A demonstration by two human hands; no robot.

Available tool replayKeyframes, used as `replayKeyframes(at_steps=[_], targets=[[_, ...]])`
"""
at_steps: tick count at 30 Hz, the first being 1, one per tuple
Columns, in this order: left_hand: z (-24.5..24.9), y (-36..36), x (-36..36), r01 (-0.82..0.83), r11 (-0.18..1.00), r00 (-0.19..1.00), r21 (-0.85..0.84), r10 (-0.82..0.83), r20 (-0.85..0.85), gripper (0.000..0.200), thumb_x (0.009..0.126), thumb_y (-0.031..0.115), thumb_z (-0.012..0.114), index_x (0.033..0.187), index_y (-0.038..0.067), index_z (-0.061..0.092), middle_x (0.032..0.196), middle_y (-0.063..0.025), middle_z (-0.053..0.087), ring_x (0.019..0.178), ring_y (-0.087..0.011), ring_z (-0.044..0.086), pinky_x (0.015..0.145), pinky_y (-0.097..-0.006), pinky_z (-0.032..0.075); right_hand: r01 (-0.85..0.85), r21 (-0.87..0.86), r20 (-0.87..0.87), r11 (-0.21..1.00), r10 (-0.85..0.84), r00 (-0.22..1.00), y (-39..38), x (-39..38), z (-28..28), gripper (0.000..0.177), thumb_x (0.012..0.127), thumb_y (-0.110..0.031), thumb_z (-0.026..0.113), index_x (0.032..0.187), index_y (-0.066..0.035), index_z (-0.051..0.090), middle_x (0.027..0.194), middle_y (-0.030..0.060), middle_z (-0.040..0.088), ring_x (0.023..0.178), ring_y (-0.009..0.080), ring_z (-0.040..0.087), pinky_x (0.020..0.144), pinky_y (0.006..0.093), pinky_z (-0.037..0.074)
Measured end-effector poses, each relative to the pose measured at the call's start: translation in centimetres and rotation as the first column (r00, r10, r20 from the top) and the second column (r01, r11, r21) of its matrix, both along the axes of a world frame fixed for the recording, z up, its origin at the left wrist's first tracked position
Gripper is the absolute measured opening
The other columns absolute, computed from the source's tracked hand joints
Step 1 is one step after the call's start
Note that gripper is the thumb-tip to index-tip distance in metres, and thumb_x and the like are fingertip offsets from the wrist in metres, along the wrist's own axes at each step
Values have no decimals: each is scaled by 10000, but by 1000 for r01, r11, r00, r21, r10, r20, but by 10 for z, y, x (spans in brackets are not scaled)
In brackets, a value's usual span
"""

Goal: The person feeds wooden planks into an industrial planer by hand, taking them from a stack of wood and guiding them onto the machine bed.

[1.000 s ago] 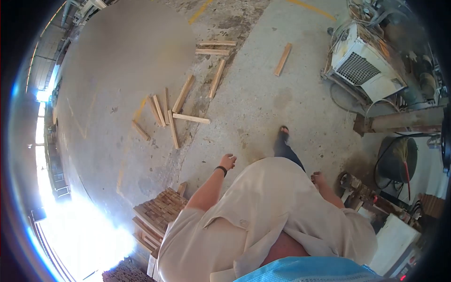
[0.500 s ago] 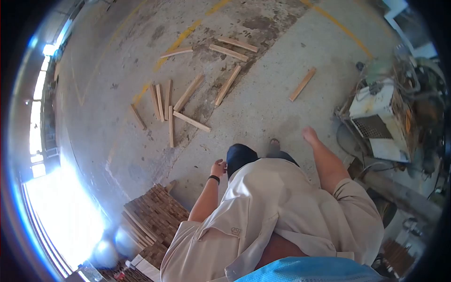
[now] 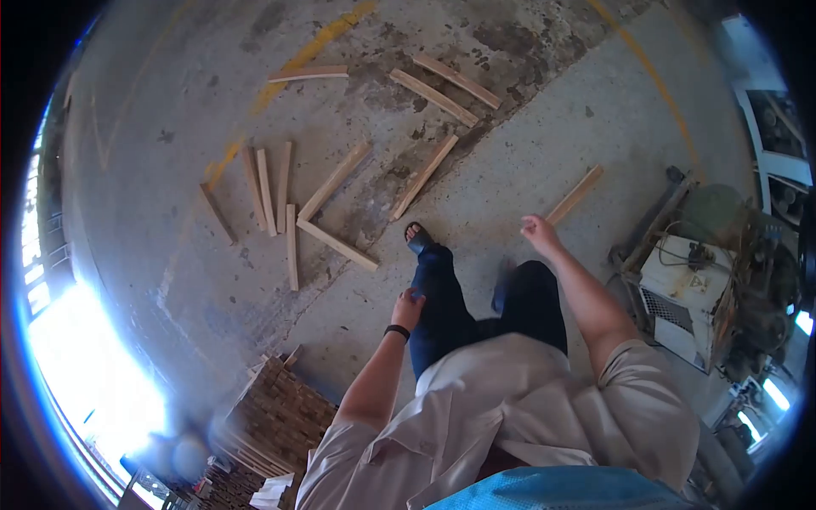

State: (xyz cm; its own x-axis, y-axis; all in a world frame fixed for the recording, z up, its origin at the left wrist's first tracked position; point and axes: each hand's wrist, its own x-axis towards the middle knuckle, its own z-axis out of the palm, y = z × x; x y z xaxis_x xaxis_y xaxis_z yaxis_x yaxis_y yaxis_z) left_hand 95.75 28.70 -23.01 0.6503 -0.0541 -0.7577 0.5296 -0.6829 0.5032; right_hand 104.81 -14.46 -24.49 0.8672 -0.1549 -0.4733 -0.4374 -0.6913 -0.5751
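As our left sandal (image 3: 416,240) leads, our left hand (image 3: 409,311) behind it and right hand (image 3: 539,231) to its right seem poised for balance, curled; we cannot tell if either grips anything. Wooden sticks (image 3: 335,181) lie strewn around it.

"What are those sticks (image 3: 433,98) made of?"

"Plain wood, by the look of it: pale, matt, unvarnished."

"And the floor (image 3: 476,183)?"

"Concrete, I'd say, dull all over: fairly smooth on one side, blotched and rougher on the other. The yellow line (image 3: 319,47) looks like worn paint."

"Your shirt (image 3: 501,374)?"

"Matt cloth, softly creased. My trousers (image 3: 442,297) are dull, dark cloth, and my blue mask (image 3: 544,489) is a finely textured fabric."

"That wristband (image 3: 397,330)?"

"Dark; I can't tell plastic from cloth."

"The white machine (image 3: 680,272)?"

"Painted metal, it seems, scuffed, with a mesh grille (image 3: 665,308)."

"And the stack (image 3: 293,391)?"

"Wooden pieces, matt, with a rough, uneven face."
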Motion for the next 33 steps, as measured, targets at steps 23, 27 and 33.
replayKeyframes(at_steps=[23,27,33], targets=[[-222,-187,136,-939,341,289,-52,697,-656,468,973,259,608,1362,34,479,1101,-111,664,959,-199,658,853,-327,521,-736,-551,-48,394,865,499,112,334,-464,292,914,-124,468,1172,-79,597,1276,92,561,1239,291,488,1074,488,347],[-249,-187,174,-969,247,204,-27,731,-651,554,976,329,586,1409,33,405,1216,-162,620,1080,-265,625,925,-386,491,-869,-243,-106,431,879,465,93,336,-471,210,845,-212,608,994,-73,661,1149,116,662,1154,290,581,966,446,458],[-284,-203,222,-989,-139,-132,47,701,-701,755,940,559,523,1459,46,329,1461,-165,431,1344,-297,422,1119,-487,323,-453,592,-483,667,743,463,71,248,-377,564,735,-571,718,860,-22,743,851,208,706,783,344,684,746,437,531]])
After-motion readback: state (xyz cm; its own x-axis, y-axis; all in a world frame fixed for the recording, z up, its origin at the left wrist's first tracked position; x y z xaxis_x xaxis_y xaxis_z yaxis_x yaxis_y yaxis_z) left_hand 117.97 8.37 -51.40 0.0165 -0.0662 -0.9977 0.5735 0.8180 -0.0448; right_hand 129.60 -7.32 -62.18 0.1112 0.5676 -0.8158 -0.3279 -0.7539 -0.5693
